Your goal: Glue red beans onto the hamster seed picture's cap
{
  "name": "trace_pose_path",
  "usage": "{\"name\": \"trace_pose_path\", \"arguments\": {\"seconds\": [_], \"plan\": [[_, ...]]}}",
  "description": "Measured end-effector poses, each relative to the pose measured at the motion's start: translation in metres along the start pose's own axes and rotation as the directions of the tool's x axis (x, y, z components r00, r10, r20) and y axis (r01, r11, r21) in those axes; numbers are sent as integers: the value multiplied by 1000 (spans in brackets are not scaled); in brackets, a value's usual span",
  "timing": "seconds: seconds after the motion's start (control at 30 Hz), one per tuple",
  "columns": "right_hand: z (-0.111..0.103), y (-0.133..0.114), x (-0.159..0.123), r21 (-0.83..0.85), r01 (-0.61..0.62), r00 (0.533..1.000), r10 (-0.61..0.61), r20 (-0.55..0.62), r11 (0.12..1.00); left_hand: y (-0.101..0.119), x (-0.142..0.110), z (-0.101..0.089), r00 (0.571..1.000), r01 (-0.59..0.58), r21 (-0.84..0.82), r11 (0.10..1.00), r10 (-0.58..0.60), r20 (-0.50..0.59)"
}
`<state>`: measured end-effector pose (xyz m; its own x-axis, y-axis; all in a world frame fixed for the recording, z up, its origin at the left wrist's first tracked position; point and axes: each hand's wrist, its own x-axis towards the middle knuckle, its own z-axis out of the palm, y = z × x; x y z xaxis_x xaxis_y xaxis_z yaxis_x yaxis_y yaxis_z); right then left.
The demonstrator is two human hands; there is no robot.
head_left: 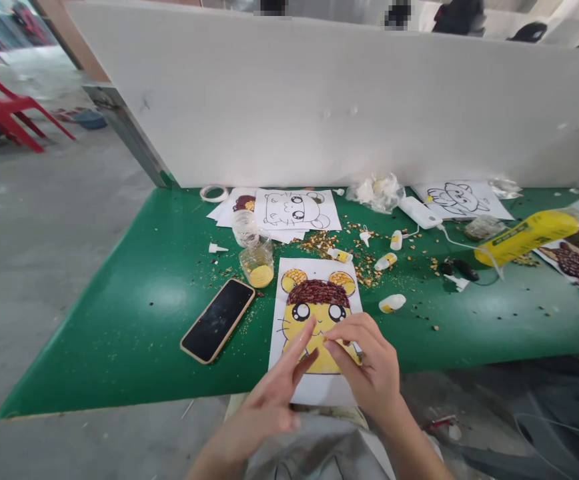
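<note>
A sheet with a hamster picture (318,290) lies at the table's front edge, its head top covered in dark red beans and its ears in yellow kernels. The face is filled in yellow, with black-and-white eyes. Over the lower left of this picture is my left hand (282,383), open, fingers stretched out and holding nothing. My right hand (367,357) hovers over the lower right, thumb and index finger pinched on a small yellowish bit (325,339), too small to name surely. Both hands hide part of the lower face.
Left of the picture are a phone (218,321) and a clear jar (258,265) of yellow grains. Several small glue bottles (392,304) and scattered grains lie behind and right. Farther off are drawings (294,210), a yellow bottle (529,237) and a white partition (319,100).
</note>
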<state>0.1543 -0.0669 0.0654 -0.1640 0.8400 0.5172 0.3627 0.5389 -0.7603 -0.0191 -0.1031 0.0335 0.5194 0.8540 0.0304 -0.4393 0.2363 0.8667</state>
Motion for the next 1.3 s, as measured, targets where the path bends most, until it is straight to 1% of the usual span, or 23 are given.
{"name": "trace_pose_path", "arguments": {"seconds": [0.1,0.17,0.23,0.3,0.37,0.43,0.67,0.77,0.87,1.0,1.2,1.3], "plan": [[1,-2,0,-45,46,999,-46,5,998,3,-4,2,1000,23,88,996,-24,3],[2,-1,1,-75,66,998,-65,9,995,8,-7,4,998,65,219,974,-63,-14],[3,0,2,-96,75,997,-74,13,993,14,-9,9,995,96,388,917,-84,-49],[3,1,3,-102,77,997,-75,22,992,18,-11,14,995,90,543,835,-59,-75],[2,2,2,-102,72,997,-69,26,992,19,-11,17,997,60,654,754,-10,-80],[2,2,2,-103,63,998,-61,23,993,19,-10,18,997,34,719,695,25,-72],[3,4,2,-102,30,999,-28,19,994,14,-9,16,998,9,796,606,42,-43],[6,4,0,-93,23,1000,-21,18,995,14,-9,16,997,10,820,572,61,-55],[8,5,-1,-94,39,999,-39,7,995,13,-10,17,995,13,832,554,75,-65],[10,4,-2,-116,61,998,-61,1,991,11,-10,17,995,10,832,555,81,-66],[10,4,-4,-151,85,996,-83,18,985,9,-11,17,994,2,801,599,85,-66],[10,4,-5,-155,89,996,-87,19,984,9,-11,17,994,-1,797,604,89,-67]]}}
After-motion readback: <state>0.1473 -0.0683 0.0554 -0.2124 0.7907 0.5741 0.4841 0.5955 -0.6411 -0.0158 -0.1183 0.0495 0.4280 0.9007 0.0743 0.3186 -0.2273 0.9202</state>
